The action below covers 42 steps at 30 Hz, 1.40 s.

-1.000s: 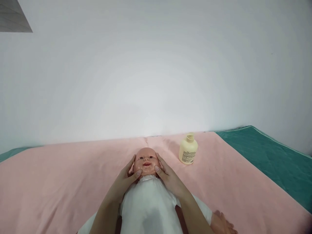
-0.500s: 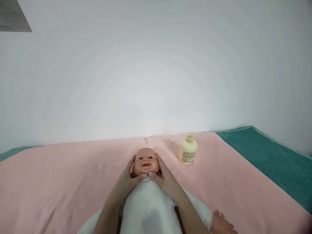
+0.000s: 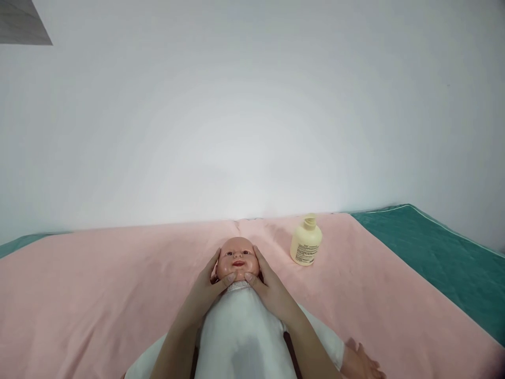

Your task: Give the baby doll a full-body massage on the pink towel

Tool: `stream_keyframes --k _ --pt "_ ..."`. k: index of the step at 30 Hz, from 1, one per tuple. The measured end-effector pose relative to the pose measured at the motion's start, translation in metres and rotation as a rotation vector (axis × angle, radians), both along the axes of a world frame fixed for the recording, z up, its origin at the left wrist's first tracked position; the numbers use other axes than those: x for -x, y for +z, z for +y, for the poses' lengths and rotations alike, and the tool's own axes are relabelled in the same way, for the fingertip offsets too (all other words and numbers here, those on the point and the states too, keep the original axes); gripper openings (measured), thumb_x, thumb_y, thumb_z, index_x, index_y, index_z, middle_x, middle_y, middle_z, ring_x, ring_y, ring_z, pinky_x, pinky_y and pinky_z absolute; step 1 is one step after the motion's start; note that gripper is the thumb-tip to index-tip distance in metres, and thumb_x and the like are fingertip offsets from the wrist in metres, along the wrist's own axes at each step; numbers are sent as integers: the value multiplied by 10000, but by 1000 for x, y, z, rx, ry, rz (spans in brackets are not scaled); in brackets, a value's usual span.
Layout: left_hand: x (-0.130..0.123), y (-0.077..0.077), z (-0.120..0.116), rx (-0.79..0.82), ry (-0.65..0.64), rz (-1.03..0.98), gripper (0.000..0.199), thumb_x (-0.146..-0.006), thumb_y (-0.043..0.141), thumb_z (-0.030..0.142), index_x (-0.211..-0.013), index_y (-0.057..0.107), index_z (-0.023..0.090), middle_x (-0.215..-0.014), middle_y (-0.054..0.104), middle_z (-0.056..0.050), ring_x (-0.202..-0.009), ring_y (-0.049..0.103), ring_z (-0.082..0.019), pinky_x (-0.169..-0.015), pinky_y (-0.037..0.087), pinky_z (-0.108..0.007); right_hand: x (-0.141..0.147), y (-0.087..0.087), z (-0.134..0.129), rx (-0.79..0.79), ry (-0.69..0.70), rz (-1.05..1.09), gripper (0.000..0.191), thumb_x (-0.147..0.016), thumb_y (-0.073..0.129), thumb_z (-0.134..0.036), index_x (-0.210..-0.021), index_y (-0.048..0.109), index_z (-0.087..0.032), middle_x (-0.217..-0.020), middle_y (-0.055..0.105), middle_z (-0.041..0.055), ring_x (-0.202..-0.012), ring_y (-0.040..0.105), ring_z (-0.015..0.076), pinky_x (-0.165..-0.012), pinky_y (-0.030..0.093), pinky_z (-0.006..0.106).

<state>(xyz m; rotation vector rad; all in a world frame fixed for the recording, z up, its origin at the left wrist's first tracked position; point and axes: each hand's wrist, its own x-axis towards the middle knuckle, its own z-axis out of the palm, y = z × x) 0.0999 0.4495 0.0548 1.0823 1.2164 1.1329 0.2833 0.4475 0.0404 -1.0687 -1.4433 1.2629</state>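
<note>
A baby doll (image 3: 238,263) in a white outfit lies on its back, head toward the wall. My left hand (image 3: 207,287) cups one side of its head, fingers along the cheek and ear, thumb on the chin. On the other side, my right hand (image 3: 270,287) mirrors this, its thumb also on the chin close to the left one. The fingertips behind the head are partly hidden. One doll hand (image 3: 361,362) sticks out of its sleeve at lower right. The doll's lower body runs out of view.
A pale yellow pump bottle (image 3: 306,241) with printed text stands right of the doll's head. Under everything is a pink cloth (image 3: 130,284) over a green cover (image 3: 437,252). A white wall (image 3: 244,116) rises behind.
Both thumbs have moved slightly apart and up the chin, uncovering more of the white collar. The hands stay around the head. The view has shifted slightly.
</note>
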Motion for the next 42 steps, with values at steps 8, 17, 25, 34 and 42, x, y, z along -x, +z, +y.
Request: stream_keyframes --k 8,17,25,34,42 --pt "5 4 -3 93 -85 -201 987 -686 772 443 -1485 219 272 -1373 530 -108 -1216 539 -286 -999 466 -410 -6 3 1 36 41 -2 728 -875 535 -550 -1478 189 -336 -1547 227 -22 -1413 226 201 -1161 183 408" --pt "6 6 -4 73 -102 -225 902 -731 727 459 -1477 255 272 -1471 407 -82 -1292 458 -276 -1020 452 -364 -10 -1 5 48 80 5 681 -903 460 -575 -1475 156 -366 -1556 183 -59 -1427 172 174 -1172 147 392" --pt "4 0 -1 18 -72 -60 1051 -647 805 412 -1491 202 240 -1456 424 -119 -1288 462 -290 -1015 454 -372 -6 10 -1 80 91 3 874 -809 614 -584 -1489 118 -348 -1556 200 -7 -1418 206 234 -1156 205 425" --pt "-1 -21 11 -68 4 102 1053 -624 823 389 -1479 227 244 -1477 391 -120 -1301 444 -301 -1040 425 -380 2 -3 3 10 36 -47 906 -817 628 -542 -1501 86 -300 -1563 170 -3 -1425 183 214 -1169 187 393" --pt "-1 -12 6 -52 1 127 981 -676 786 395 -1478 237 257 -1490 375 -102 -1328 410 -280 -1068 391 -377 1 2 -1 13 14 -64 807 -866 559 -537 -1498 112 -306 -1565 156 -22 -1430 163 202 -1169 179 398"
